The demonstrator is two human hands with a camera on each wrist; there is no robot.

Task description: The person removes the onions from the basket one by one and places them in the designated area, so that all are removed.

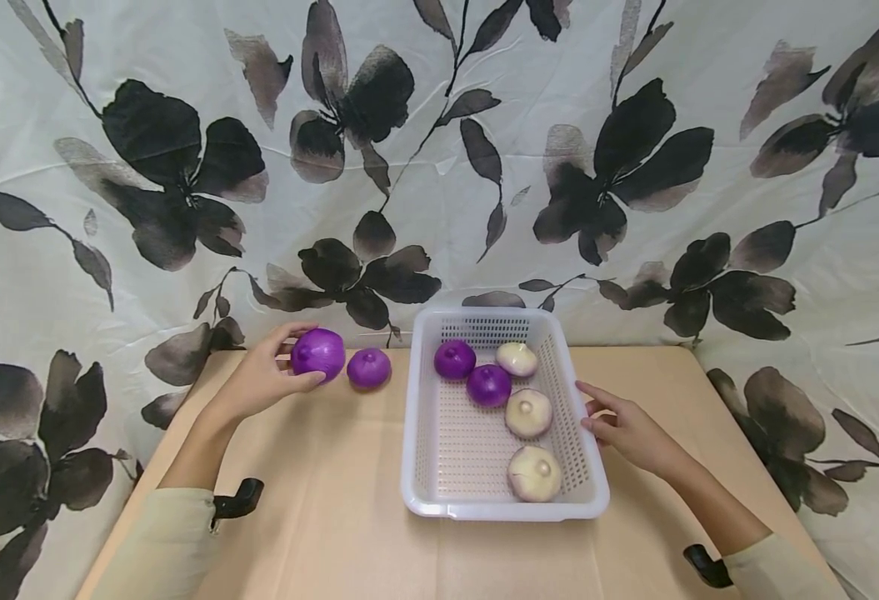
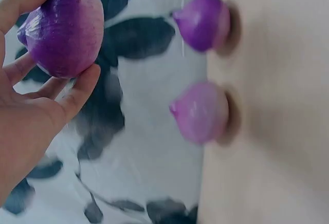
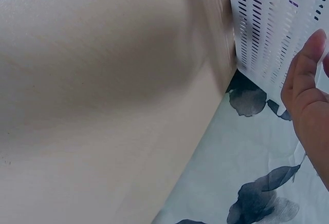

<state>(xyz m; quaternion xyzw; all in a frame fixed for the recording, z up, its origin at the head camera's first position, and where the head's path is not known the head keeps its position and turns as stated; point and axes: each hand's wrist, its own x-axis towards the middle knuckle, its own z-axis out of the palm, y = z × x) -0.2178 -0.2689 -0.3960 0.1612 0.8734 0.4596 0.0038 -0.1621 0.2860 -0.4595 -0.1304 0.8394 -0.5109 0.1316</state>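
My left hand [image 1: 262, 379] grips a glossy purple onion [image 1: 318, 356], held up above the table's back left, thumb on one side and fingers on the other. Close to its right sits a smaller purple onion [image 1: 368, 368]. Two purple onions, one darker [image 2: 204, 22] and one paler [image 2: 201, 112], show on the table in the left wrist view. My right hand [image 1: 634, 433] touches the right rim of a white perforated plastic basket [image 1: 505, 510] with its fingertips. Inside are two purple onions [image 1: 488, 386] and several pale, whitish onions [image 1: 534, 474], these along the right side.
A light wooden-looking table [image 1: 334, 517] carries everything. Behind it hangs a white cloth [image 1: 484, 208] with dark flower prints, close to the back edge and the basket's far end. Black straps [image 1: 238, 498] sit at both wrists.
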